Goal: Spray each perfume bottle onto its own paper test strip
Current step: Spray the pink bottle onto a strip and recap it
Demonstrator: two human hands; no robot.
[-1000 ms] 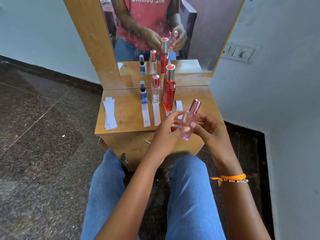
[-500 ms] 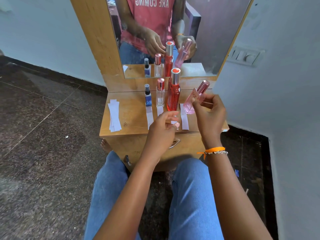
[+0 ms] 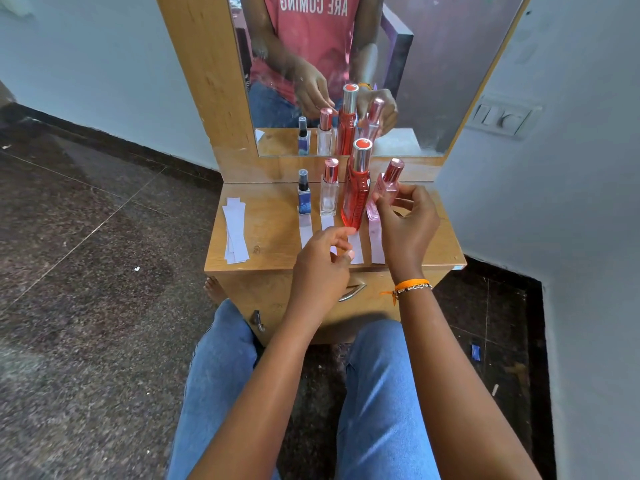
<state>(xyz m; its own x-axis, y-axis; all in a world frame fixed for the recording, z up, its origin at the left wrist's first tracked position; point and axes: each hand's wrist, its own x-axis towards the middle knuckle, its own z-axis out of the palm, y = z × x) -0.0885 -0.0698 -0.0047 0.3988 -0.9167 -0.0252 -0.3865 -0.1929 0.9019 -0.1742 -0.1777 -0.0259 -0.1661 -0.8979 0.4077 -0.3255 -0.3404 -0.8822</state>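
While the right hand grips the pink perfume bottle by its body, fingers and thumb curled round the glass, the bottle leans slightly to the right at the right end of the row, its base low over the far end of the rightmost test strip; whether the base touches the dresser top cannot be told; its pink metallic cap is on. The left hand hovers over the near part of the strips with nothing in it, fingers loosely bent, the forefinger reaching toward the foot of the tall red bottle. That red bottle stands upright just left of the pink one, its silver cap topped in red; left of it stands a clear square bottle with a pink cap, and left again a small blue spray bottle with a black nozzle. A white paper strip lies in front of each bottle, running toward the person; the one before the red bottle is partly under the left fingertips. A loose stack of spare strips lies well apart at the left of the top; the mirror behind reflects the bottles and both hands; an orange thread bracelet circles the right wrist.
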